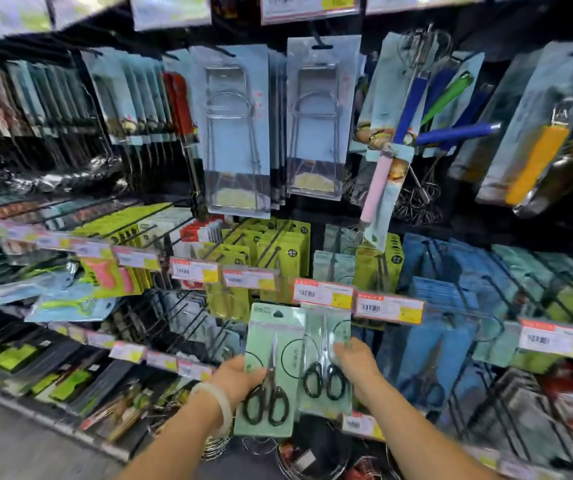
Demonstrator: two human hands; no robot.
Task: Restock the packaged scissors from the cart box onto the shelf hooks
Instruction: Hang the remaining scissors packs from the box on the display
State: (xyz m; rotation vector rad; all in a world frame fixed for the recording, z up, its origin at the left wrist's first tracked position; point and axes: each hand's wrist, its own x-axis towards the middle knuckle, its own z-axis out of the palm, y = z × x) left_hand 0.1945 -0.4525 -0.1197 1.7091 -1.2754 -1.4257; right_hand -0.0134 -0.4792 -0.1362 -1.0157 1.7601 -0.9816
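Observation:
Two pale green cards, each carrying black-handled scissors, are held up in front of the shelf. My left hand [238,377] grips the left scissors pack [273,358] by its left edge, thumb on the front. My right hand [357,362] holds the right scissors pack [326,362] by its right edge. The right pack's top reaches up behind a red-and-yellow price tag [323,293]; whether it hangs on a hook I cannot tell. The cart box is out of view.
Black wire hooks [188,323] jut out left of the packs, some bare. Yellow-green packs [271,247] hang above, blue packs [451,306] to the right. Clear blister packs [236,133] and whisks [413,98] hang higher. Grey floor [8,441] lies lower left.

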